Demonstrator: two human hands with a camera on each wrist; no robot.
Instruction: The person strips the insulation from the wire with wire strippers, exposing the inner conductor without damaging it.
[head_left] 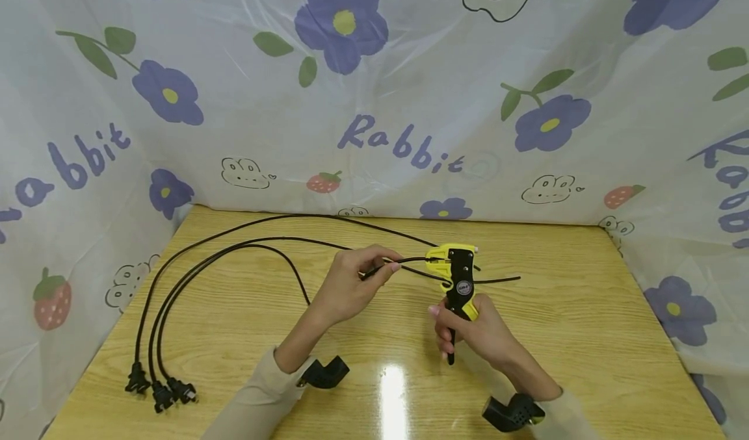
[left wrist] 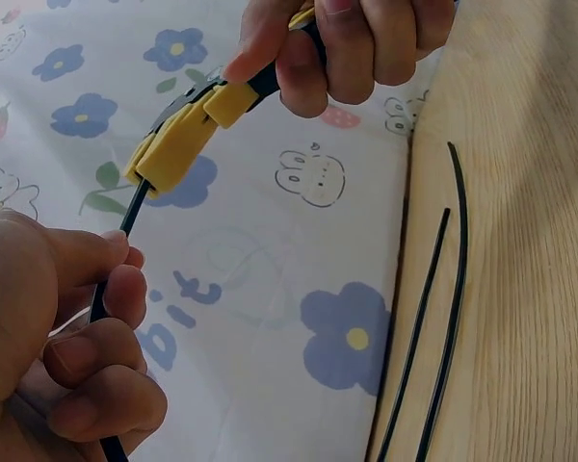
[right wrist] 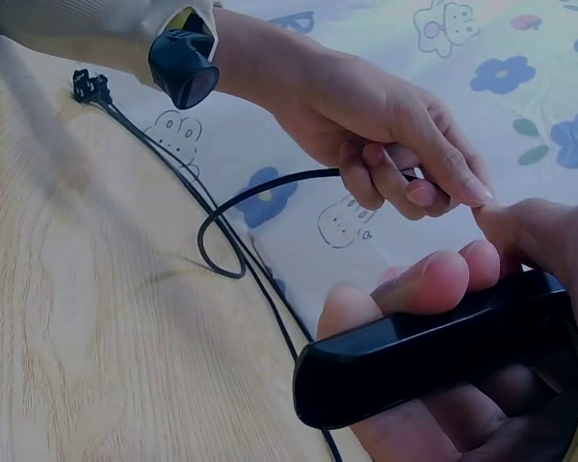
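Three black plugs (head_left: 162, 396) lie close together on the bench (head_left: 556, 336), well to the left of the left grip (head_left: 353, 285). One cord leaves each plug, so three cords bow up and round toward the grips, all thin, black and smooth. The held cord (head_left: 414, 258) makes the innermost bow; the right wrist view shows it looping on the wood before it rises into the left grip. There, thumb and fingers are pinched together on it, with a short, nearly straight length running free on the right of the fingertips. That length meets the slot in the front of one wire stripper (head_left: 462, 276), raised over the bench between the two grips; how far in the tip reaches I cannot tell. The wire stripper has a bright yellow head, a flat black body with small silvery screws, and a round badge whose lettering is too small to read. More yellow shows lower down, just above the right grip (head_left: 482, 331), whose fingers are clamped round the black handle, its lower end poking out below them. Whether the handles are fully squeezed I cannot tell. Two loose cords (head_left: 497, 280) pass behind the wire stripper, and their two free ends rest on the bench, beyond and to the right of its head, one reaching further right than the other. Two beige sleeves (head_left: 257, 398) and two black wrist mounts (head_left: 326, 372) sit just behind the grips, one to each arm
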